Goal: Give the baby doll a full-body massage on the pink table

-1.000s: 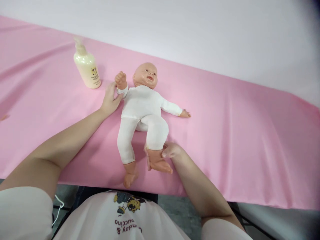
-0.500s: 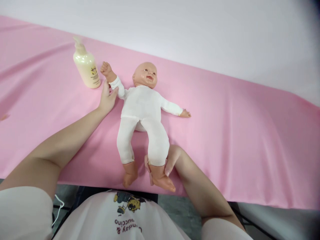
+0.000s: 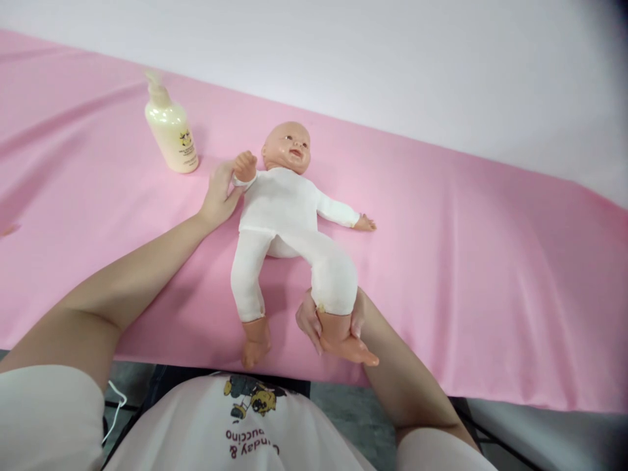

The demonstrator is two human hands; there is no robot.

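left hand (image 3: pixel 219 194) grips the white-suited plastic baby doll (image 3: pixel 287 209) by its wrist; right hand (image 3: pixel 333 320) closes around its ankle, bending both limbs.

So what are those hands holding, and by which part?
Both hold the plastic baby doll in white clothes: the left hand grips its raised forearm, the right hand its ankle.

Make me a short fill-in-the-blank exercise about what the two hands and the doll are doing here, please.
1. The left hand holds the doll by its ____.
2. The right hand grips the doll's ____, next to its bare foot.
3. The bottle stands on a cloth coloured ____.
4. The doll lies on its ____.

Missing words: arm; leg; pink; back
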